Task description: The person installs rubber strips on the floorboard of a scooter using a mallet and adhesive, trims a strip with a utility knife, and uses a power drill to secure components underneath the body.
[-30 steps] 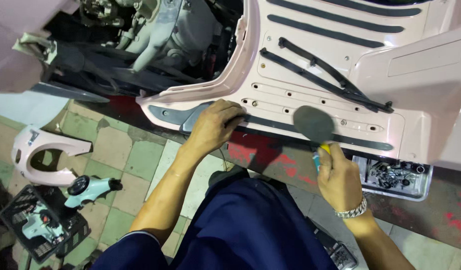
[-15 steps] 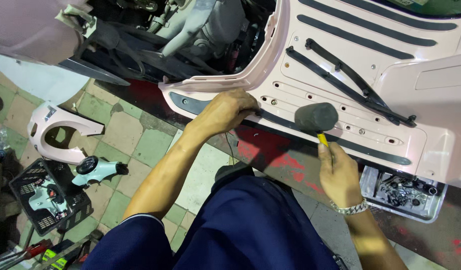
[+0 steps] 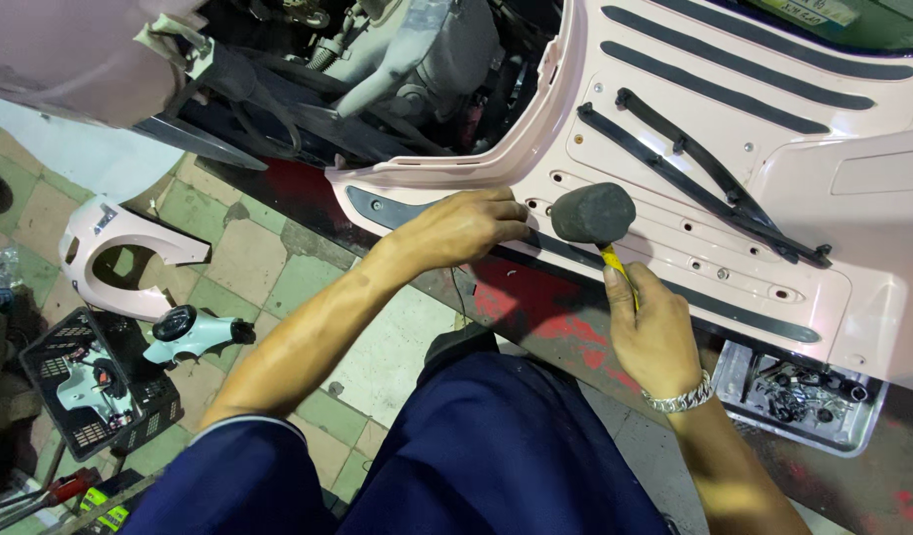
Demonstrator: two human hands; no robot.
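Head view: our right hand (image 3: 657,337) grips the yellow handle of a heavy-looking black rubber mallet (image 3: 593,214) over the stiff pink scooter floorboard (image 3: 734,228), left hand (image 3: 463,226) fingers pressing its black edge strip (image 3: 417,215).

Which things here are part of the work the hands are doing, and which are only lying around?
In use:
- rubber mallet, held by the right hand
- black trim strip on the pink scooter floorboard, pressed by the left hand

Lying about:
- pink body panel on the tiled floor
- black crate of parts
- metal tray of fasteners
- loose black strip on the floorboard
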